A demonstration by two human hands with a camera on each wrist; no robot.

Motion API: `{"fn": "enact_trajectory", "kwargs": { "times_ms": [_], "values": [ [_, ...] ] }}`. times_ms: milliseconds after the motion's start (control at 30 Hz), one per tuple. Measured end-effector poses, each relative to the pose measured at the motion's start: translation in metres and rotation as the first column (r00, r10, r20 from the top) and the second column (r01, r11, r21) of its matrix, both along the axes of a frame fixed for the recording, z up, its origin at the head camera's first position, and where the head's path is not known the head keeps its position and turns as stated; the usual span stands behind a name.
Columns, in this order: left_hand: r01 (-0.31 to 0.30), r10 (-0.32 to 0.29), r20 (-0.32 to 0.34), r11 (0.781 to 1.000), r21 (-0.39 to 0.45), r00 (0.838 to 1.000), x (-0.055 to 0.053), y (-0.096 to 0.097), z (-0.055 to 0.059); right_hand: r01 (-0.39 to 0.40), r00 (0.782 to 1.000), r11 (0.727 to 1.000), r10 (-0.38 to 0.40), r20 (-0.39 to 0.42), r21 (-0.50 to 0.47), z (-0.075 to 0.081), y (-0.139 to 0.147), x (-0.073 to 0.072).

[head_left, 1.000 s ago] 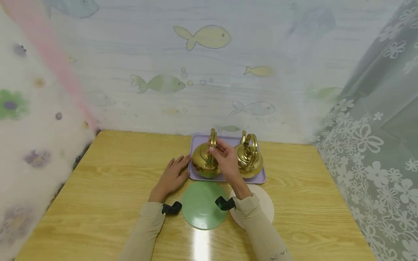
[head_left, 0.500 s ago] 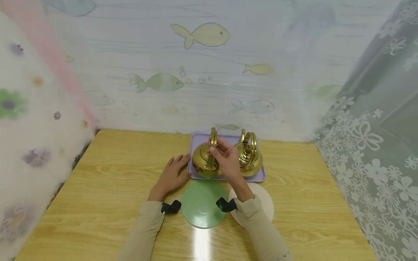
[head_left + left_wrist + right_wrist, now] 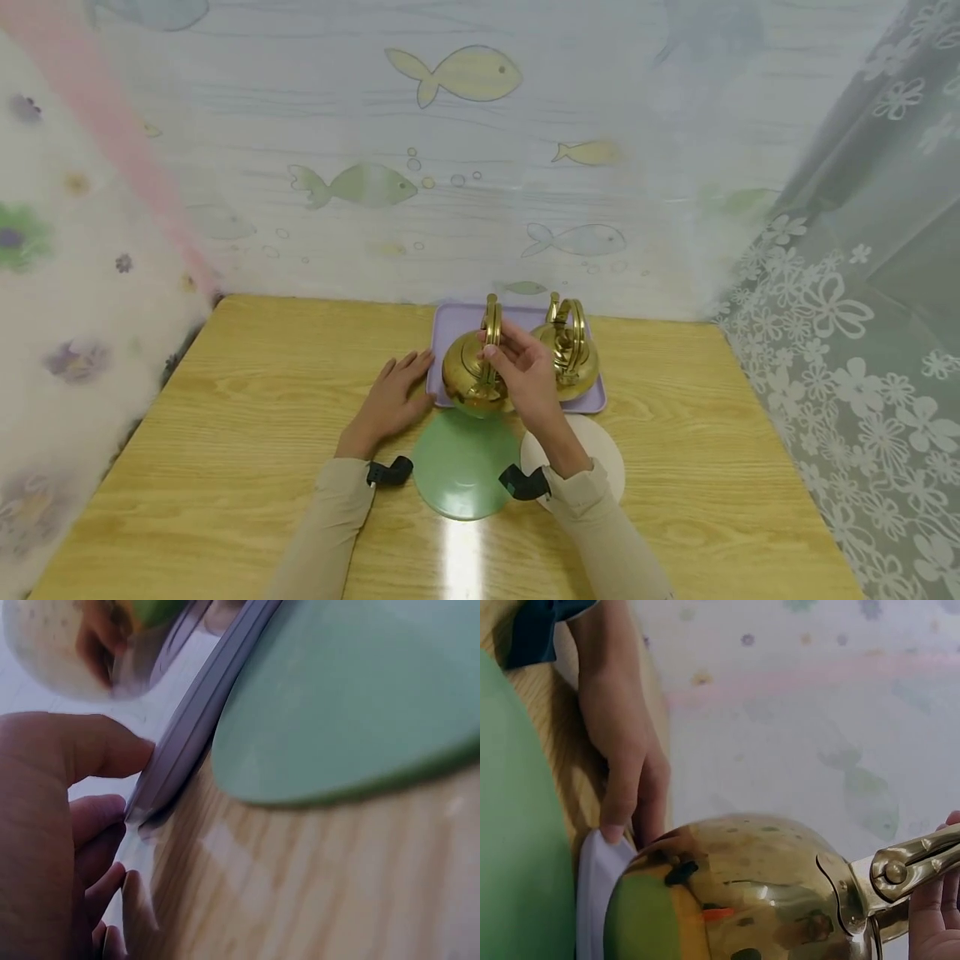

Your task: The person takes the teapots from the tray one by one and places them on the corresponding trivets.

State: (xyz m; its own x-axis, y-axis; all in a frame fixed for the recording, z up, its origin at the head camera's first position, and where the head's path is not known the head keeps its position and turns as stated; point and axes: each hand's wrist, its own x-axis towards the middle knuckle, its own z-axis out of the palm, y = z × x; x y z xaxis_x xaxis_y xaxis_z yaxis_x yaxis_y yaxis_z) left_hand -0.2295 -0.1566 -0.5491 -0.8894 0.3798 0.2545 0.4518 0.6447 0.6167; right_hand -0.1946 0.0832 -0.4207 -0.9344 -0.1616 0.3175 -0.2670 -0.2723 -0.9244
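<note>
In the head view my right hand (image 3: 534, 379) grips the upright handle (image 3: 492, 325) of the left brass kettle (image 3: 467, 379). The kettle's lower edge overlaps the tray's front rim and the green plate's back edge. A second brass kettle (image 3: 583, 367) stands on the purple tray (image 3: 454, 317), partly behind my right hand. My left hand (image 3: 390, 407) rests on the table with extended fingers at the tray's left edge. The left wrist view shows its thumb (image 3: 112, 746) touching the tray's side. In the right wrist view, the kettle's shiny body (image 3: 735, 892) hides part of the tray.
A green plate (image 3: 461, 475) lies just in front of the tray. To its right is a cream plate (image 3: 609, 458), partly covered by the right forearm. Behind the wooden table (image 3: 300, 358) hangs a fish-patterned cloth (image 3: 337, 108); a lace curtain (image 3: 855, 333) hangs at the right.
The left kettle has shifted slightly towards the front, with my right hand still gripping its handle, and now overlaps the tray's front rim. My left hand stays beside the tray.
</note>
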Motion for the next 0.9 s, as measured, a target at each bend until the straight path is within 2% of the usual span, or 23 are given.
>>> {"fn": "enact_trajectory", "kwargs": {
  "times_ms": [200, 533, 900],
  "values": [
    [0.028, -0.028, -0.024, 1.000, 0.005, 0.999, -0.002, -0.003, 0.003, -0.009, 1.000, 1.000, 0.009, -0.011, -0.001, 0.008, 0.005, 0.014],
    [0.043, -0.044, -0.022, 0.997, -0.066, 0.999, -0.006, -0.010, 0.004, -0.036, 0.999, 0.999, 0.037, -0.020, 0.024, 0.015, 0.015, 0.035],
    [0.065, -0.066, -0.013, 0.997, -0.031, 0.998, -0.009, -0.011, 0.001, -0.023, 1.000, 1.000, 0.023, -0.011, 0.019, 0.012, 0.018, 0.051]
  ]
}}
